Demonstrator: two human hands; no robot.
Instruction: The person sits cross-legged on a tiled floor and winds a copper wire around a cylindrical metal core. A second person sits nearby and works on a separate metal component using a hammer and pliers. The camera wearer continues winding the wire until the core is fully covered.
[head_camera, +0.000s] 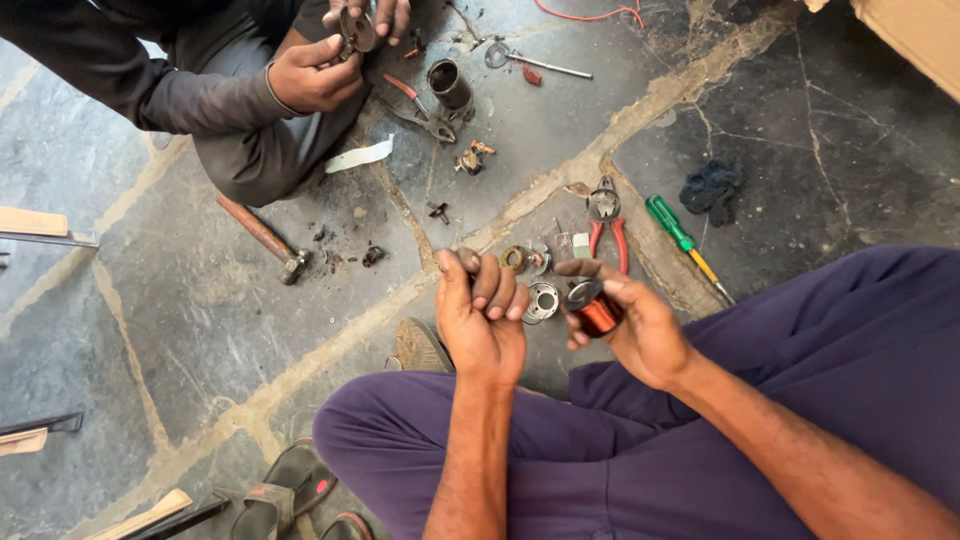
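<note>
On the stone floor (200, 330) before my crossed legs, my right hand (640, 325) grips the copper wire coil (598, 314); my left hand (480, 315) is curled narrow, fingers folded, perhaps pinching fine wire, though I cannot tell. I should keep the tension gentle so the windings stay neat.

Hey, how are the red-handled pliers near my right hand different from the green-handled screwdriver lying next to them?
The red-handled pliers have two red grips and broad metal jaws at the far end; the green-handled screwdriver has one green grip and a thin straight shaft with a yellow band. The pliers lie nearly straight away from you, just beyond your right hand, while the screwdriver lies slanted, its shaft pointing back toward your leg. Both rest flat on the stone floor.
</note>
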